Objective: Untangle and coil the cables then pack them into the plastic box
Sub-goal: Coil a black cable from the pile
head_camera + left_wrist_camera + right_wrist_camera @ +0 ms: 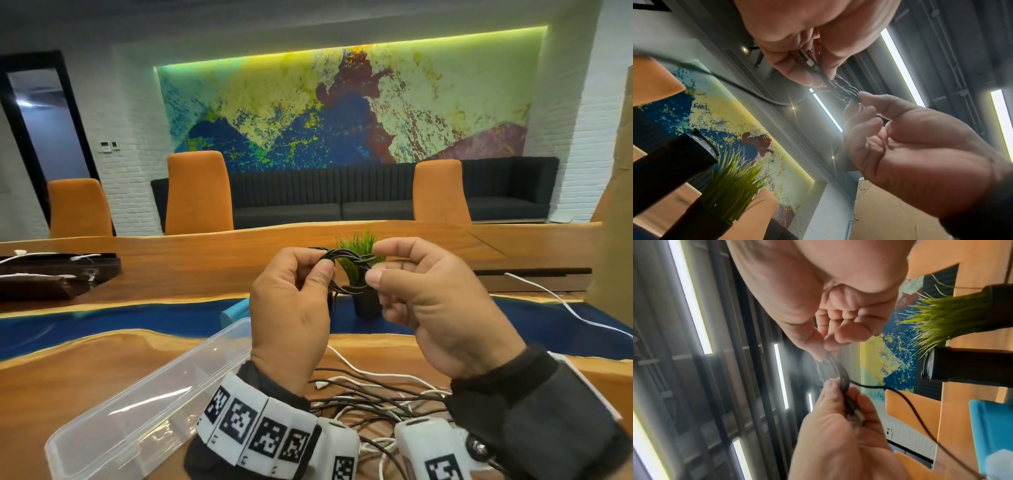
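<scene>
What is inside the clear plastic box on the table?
The plastic box shows only bare bottom and dividers; no cable is seen in it. Its near right end is hidden behind the left hand's wrist.

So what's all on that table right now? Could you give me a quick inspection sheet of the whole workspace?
Surface: wooden table with a blue band running across it.
Job's things: small black cable coil held up in the air; clear plastic box lying at the left, nothing seen inside.
Clutter: potted green plant behind the coil; light blue object, mostly hidden.
Grips: left hand pinches one side of the coil, right hand pinches the other.
Cables: black and white tangle on the table under the wrists; one white cable trailing right.
Surroundings: orange chairs, dark sofa, colourful wall painting.
</scene>
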Tool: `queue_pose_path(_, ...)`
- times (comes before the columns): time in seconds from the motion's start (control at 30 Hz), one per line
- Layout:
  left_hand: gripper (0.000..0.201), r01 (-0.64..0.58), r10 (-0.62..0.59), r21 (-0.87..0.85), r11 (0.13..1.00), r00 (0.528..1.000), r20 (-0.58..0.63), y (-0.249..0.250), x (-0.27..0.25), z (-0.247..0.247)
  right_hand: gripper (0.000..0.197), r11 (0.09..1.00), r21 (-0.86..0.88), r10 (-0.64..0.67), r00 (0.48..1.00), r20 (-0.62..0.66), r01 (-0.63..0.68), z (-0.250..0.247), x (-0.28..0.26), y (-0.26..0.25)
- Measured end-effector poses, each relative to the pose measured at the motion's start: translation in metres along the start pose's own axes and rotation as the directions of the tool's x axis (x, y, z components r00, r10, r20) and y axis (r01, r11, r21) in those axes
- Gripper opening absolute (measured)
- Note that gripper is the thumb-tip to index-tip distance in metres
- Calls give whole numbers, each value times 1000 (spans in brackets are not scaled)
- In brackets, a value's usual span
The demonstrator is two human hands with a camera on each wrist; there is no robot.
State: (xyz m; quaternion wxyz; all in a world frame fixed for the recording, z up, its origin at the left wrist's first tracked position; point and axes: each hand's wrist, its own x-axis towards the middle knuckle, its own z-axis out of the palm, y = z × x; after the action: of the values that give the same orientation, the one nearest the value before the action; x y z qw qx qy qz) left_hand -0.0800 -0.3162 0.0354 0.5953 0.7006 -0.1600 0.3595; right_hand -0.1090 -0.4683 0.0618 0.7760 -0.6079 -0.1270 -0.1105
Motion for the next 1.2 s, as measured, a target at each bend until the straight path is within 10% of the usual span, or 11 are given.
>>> queue_pose_path(0.17, 8, 18, -18, -34, 999, 1000, 4, -1, 0, -2, 34, 998, 50, 35, 996, 85, -40, 1, 2, 4)
queue_pose_path(0.4, 14, 357, -270, -355, 864, 924, 272, 10, -3, 2, 45, 975, 220, 7, 988, 152, -41, 1, 0, 1)
queue_pose_path(0.6, 14, 314, -233, -344, 885, 938, 257, 7, 0, 2, 26, 987, -62, -146, 989, 23, 147, 3, -1, 3)
queue_pose_path(0.77, 12, 209, -155, -330, 921, 971, 183, 10, -5, 5, 9, 613, -670, -568, 823, -6, 418, 7, -7, 10)
queue_pose_path(0.9, 8, 10, 6, -210, 978, 997, 73, 10, -9, 7, 6, 455, -772, -646, 762, 57, 444, 6, -8, 13)
queue_pose_path(1.07, 6, -74, 79, -91, 993, 996, 46, 11, -12, 9, 3, 412, -829, -595, 801, 69, 378, 11, -10, 13)
queue_pose_path(1.2, 8, 2, 2, -92, 996, 999, 40, 6, -3, 2, 11, 660, -706, -352, 936, 12, 257, 7, -9, 7)
